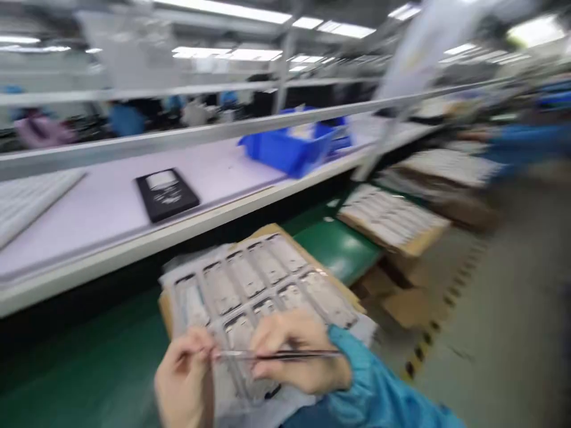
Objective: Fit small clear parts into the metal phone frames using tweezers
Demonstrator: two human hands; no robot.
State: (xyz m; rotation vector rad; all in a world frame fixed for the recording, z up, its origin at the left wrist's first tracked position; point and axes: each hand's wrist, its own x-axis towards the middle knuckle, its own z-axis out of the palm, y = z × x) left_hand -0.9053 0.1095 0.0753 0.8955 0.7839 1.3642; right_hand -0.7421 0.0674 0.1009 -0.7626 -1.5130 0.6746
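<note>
One thin tool (307, 355) | right fingers (267, 336) closed round it | left fingers (198, 345) pinched, hold unclear | hanging sheet (414, 53) blurred

Bright ceiling lights (227, 9), long pale workbench (107, 214), metal rail (178, 138), greyish floor (499, 333), yellow-black line (419, 353)

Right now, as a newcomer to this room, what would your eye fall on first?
Probably the bright blue bin on the pale bench, the strongest colour near the centre. Next, low in front, the right hand grips a thin dark tool, with the left hand at its pale tip. Behind and below the hands lies a white tray holding rows of flat, dark-ended parts.
</note>
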